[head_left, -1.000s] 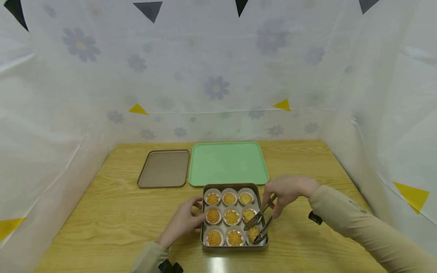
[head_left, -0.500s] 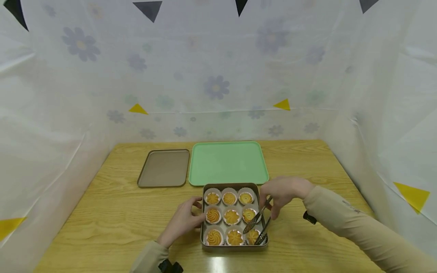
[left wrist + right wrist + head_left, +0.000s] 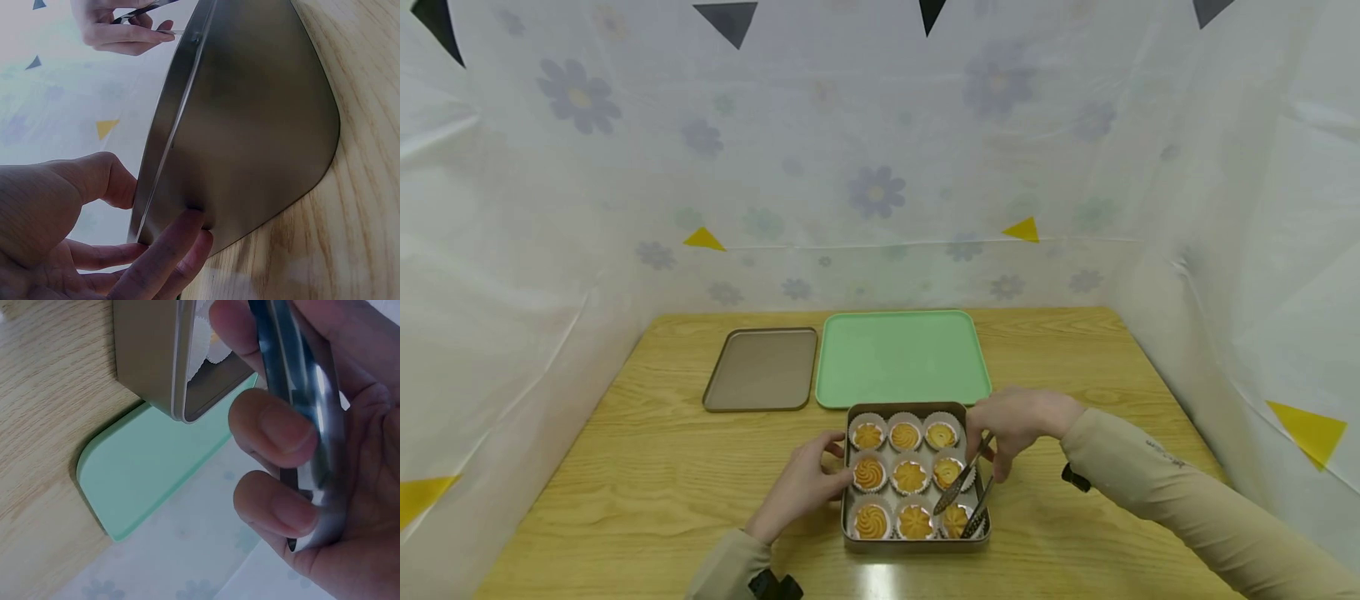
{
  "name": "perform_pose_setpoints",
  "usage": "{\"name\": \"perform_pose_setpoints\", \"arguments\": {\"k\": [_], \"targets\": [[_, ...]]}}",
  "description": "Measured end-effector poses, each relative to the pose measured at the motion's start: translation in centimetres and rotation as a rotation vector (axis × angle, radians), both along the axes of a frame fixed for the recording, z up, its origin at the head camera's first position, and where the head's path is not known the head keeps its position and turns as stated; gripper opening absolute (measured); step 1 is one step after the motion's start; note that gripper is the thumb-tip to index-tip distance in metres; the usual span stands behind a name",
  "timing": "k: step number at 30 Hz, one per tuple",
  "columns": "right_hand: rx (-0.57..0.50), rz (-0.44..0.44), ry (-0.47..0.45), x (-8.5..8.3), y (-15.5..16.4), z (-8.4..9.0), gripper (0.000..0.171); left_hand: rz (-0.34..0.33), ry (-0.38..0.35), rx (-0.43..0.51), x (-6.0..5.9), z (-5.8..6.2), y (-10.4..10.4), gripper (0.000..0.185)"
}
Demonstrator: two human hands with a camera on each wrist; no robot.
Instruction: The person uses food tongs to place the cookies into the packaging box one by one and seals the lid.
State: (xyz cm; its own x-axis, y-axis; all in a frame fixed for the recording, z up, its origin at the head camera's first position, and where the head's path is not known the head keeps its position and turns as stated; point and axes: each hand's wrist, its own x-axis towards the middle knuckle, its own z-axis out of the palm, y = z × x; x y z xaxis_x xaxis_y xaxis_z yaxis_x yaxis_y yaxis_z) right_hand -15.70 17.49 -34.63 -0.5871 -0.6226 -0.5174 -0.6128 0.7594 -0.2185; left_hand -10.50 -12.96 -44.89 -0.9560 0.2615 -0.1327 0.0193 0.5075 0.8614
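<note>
A square metal baking tin (image 3: 917, 547) holds rows of small golden pastries in white paper cups, among them a front right pastry (image 3: 956, 518). My left hand (image 3: 805, 482) holds the tin's left side, its thumb at the rim and fingers (image 3: 178, 250) against the outer wall. My right hand (image 3: 1018, 425) grips metal tongs (image 3: 957, 492) above the tin's right side. The tongs' perforated tips stand spread apart, one on each side of the front right pastry; whether they touch it I cannot tell. In the right wrist view, curled fingers wrap the handles of the tongs.
Behind the tin lies a flat green tray (image 3: 902, 358), with a smaller brown tray (image 3: 762, 371) to its left. All stand on a wooden table (image 3: 700, 492). White flower-patterned sheets (image 3: 880, 150) close off the back and both sides.
My right hand has shifted slightly left, and the tongs' tips have come a little closer together around the front right pastry. My left hand and the tin have stayed put.
</note>
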Motion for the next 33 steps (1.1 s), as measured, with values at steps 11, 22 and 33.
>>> {"name": "perform_pose_setpoints", "arguments": {"k": [11, 22, 33], "targets": [[0.016, 0.024, 0.027, 0.0, -0.3, 0.2, 0.034, 0.0, 0.009, -0.008, 0.1, 0.0, 0.0, 0.059], [0.054, 0.079, 0.088, 1.3, -1.0, 1.1, 0.031, 0.004, 0.02, -0.03, 0.0, -0.1, 0.0, 0.058], [0.076, 0.094, 0.159, 2.0, -1.3, 1.4, 0.032, 0.008, 0.015, -0.029, 0.0, -0.1, 0.0, 0.059]]}}
